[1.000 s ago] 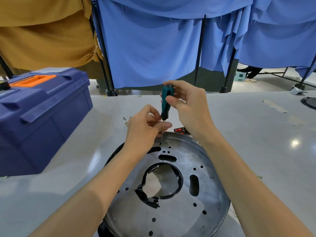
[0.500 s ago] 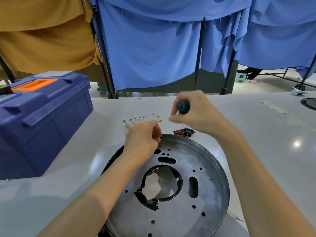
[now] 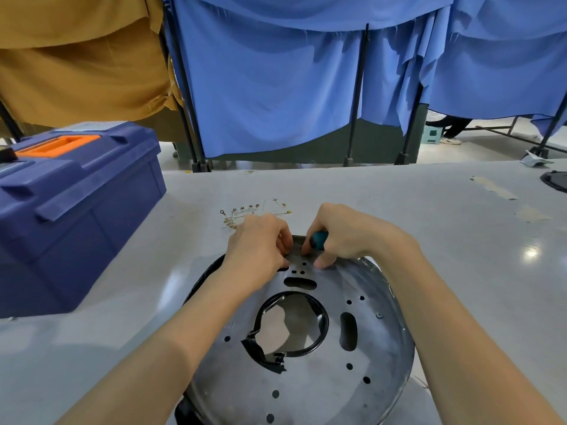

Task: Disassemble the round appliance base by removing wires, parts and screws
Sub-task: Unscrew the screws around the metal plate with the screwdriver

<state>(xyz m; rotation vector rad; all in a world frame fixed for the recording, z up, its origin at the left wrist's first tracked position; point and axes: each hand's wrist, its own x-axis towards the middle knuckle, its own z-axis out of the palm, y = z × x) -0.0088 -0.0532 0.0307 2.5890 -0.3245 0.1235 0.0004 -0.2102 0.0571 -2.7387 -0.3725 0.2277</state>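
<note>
Grey metal, the round appliance base (image 3: 306,378) lies flat on the bench (image 3: 429,225) at its near edge, its centre hole lined by a ragged black ring (image 3: 322,332). Both hands meet at its far rim. The right hand (image 3: 346,234) has its grip curled round a teal screwdriver (image 3: 319,239) tucked in the palm, with fingertips touching the plate. The left hand (image 3: 257,243) has its grip curled, fingertips down on the rim just beside the right; I cannot tell whether it pinches anything. Loose wires (image 3: 254,208) lie on the bench just beyond the hands. A blue toolbox (image 3: 76,210) stands to the left.
</note>
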